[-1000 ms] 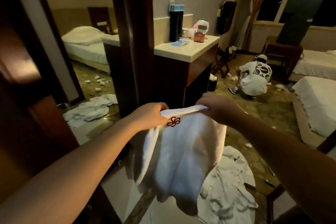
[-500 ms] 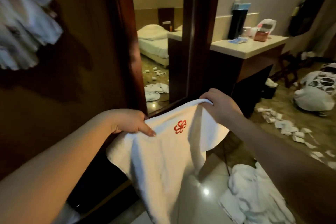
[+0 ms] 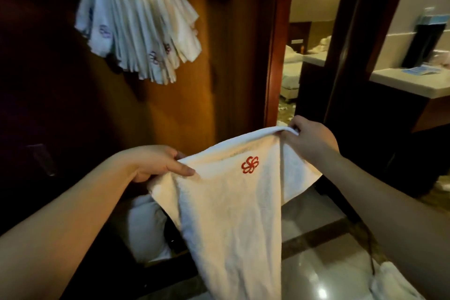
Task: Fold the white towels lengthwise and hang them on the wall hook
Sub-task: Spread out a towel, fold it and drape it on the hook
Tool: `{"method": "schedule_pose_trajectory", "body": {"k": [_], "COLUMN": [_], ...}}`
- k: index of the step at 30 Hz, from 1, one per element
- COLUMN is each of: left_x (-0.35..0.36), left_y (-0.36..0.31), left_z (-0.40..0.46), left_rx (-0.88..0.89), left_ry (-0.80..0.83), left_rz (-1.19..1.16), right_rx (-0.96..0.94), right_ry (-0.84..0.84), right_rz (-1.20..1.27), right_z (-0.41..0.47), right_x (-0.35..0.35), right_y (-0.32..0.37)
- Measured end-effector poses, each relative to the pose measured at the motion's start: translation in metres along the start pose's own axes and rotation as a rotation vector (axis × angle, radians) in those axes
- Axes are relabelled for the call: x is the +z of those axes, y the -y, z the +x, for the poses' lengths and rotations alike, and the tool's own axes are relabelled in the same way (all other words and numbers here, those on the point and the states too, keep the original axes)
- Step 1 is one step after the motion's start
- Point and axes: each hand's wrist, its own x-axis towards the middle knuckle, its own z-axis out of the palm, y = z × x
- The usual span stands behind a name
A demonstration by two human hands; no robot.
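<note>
Left hand [image 3: 155, 163] and right hand [image 3: 309, 139] each pinching the white towel's [image 3: 231, 202] top edge, folded towels [image 3: 138, 22] hanging on the wooden wall above

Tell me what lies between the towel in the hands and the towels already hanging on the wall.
Only bare brown wood panel, seen in the head view, separates the held towel from the hanging towels.

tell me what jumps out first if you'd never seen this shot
A white towel with a red flower logo fills the centre, stretched by its top edge between the left hand and the right hand. Upper left, a thick bundle of folded white towels hangs against the dark wood wall. At the lower right, more white towels lie crumpled on the glossy floor.
</note>
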Motion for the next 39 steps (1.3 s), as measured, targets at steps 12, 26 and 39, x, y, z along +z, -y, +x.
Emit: {"method": "schedule_pose_trajectory", "body": {"k": [12, 26, 39], "left_x": [-0.109, -0.128, -0.116], "left_y": [0.135, 0.147, 0.093], "left_z": [-0.047, -0.03, -0.065], "left_rx": [0.167, 0.407, 0.591], "left_ry": [-0.327, -0.451, -0.367], "left_rz": [-0.456, -0.982, -0.912], "right_rx": [0.073, 0.333, -0.355], "right_ry": [0.1, 0.439, 0.353], "right_rz": [-0.013, 0.926, 1.018], "right_z": [0.005, -0.02, -0.029], "right_x": [0.07, 0.114, 0.077], "right_y": [0.128, 0.248, 0.316]}}
